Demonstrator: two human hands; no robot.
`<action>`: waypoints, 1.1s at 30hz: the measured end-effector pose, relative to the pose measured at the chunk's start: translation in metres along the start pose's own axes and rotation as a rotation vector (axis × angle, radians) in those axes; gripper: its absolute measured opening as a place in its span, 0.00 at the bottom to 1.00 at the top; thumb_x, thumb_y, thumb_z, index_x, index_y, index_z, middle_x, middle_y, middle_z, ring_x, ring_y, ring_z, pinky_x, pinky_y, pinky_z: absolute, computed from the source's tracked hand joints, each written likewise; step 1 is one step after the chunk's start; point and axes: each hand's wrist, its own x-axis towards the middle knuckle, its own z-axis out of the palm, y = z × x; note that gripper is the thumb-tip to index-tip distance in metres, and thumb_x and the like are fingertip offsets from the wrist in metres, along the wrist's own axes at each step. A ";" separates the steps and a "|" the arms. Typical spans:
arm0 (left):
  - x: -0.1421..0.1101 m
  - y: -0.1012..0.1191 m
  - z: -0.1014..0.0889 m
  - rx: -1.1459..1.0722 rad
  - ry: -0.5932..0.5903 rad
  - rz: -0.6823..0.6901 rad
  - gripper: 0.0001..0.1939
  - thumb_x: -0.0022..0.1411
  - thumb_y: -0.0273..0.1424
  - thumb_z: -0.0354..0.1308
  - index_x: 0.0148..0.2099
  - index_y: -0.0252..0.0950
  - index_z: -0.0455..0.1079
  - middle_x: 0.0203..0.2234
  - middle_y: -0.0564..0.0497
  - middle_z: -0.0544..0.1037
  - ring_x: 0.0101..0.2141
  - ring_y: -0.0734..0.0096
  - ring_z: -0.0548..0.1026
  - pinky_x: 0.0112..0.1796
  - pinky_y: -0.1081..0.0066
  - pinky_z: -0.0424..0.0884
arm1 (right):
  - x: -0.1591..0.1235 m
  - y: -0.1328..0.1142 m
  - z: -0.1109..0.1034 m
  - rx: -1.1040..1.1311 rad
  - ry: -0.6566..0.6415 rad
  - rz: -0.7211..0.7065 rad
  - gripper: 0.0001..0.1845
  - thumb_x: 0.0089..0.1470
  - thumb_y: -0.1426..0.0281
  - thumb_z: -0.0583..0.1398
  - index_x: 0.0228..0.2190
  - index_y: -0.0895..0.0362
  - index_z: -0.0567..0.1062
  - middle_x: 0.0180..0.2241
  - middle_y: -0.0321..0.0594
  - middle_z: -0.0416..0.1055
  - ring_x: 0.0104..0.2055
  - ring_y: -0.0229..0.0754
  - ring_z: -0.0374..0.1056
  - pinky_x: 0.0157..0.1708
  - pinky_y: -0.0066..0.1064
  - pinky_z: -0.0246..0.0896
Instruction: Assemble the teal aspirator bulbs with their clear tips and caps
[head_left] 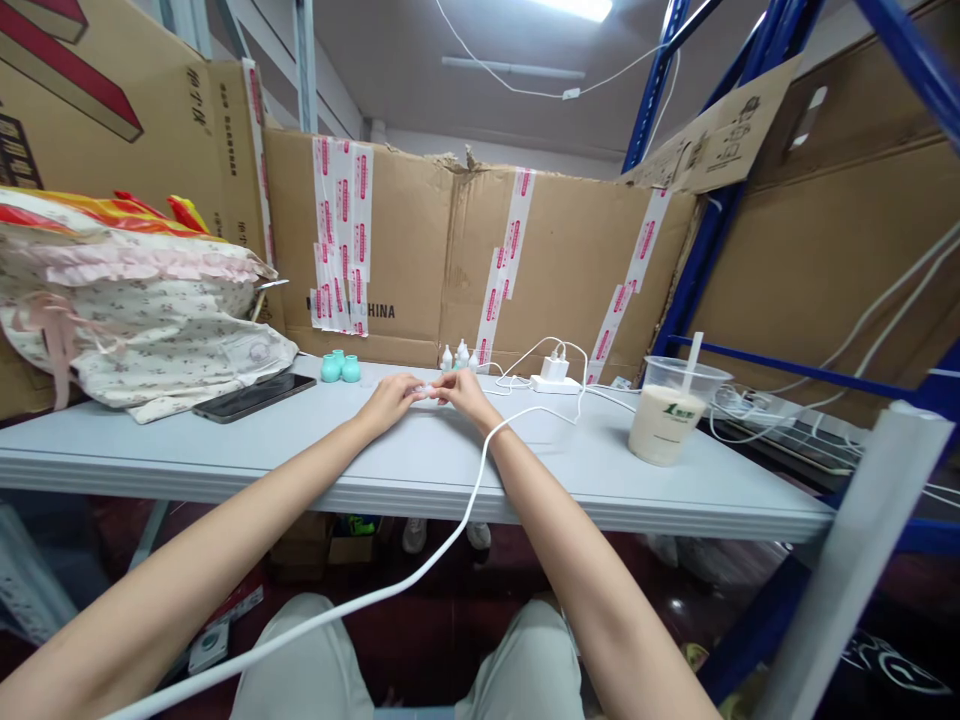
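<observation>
Over the middle of the grey table (300, 450), a small whitish, partly see-through piece (425, 390) is held between both hands, too small to name. My left hand (390, 400) pinches its left end. The fingers of my right hand (461, 390) close on its right end. Just behind the hands stand several small white bottle-like pieces with narrow tips (461, 357). Left of them, several turquoise rounded caps or cups (341, 367) sit in a cluster.
A phone (255, 397) lies beside a floral cloth bag (135, 310) on the left. At right stand a plastic cup of milky drink with a straw (667, 415) and a white charger on a power strip (555, 375). A white cable (450, 540) crosses before me. Cardboard (405, 230) walls the back.
</observation>
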 end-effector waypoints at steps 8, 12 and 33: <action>-0.005 0.009 -0.001 0.084 -0.103 0.114 0.13 0.61 0.30 0.47 0.42 0.32 0.72 0.35 0.44 0.76 0.38 0.63 0.71 0.39 0.69 0.64 | -0.012 -0.006 -0.007 -0.054 -0.109 -0.018 0.14 0.35 0.64 0.67 0.21 0.64 0.76 0.14 0.36 0.67 0.17 0.32 0.63 0.20 0.22 0.57; -0.004 0.013 0.000 0.041 -0.098 0.084 0.13 0.60 0.30 0.49 0.42 0.34 0.72 0.36 0.46 0.77 0.37 0.64 0.72 0.38 0.69 0.64 | -0.015 -0.005 -0.008 -0.018 -0.084 0.007 0.16 0.35 0.62 0.67 0.22 0.64 0.76 0.17 0.39 0.69 0.19 0.33 0.65 0.22 0.24 0.60; 0.002 -0.018 -0.019 0.445 0.212 -0.097 0.28 0.55 0.36 0.56 0.56 0.34 0.53 0.50 0.39 0.65 0.51 0.54 0.63 0.51 0.57 0.53 | -0.012 -0.003 -0.002 0.093 0.101 0.213 0.16 0.43 0.69 0.64 0.38 0.60 0.74 0.25 0.38 0.71 0.23 0.32 0.68 0.16 0.17 0.57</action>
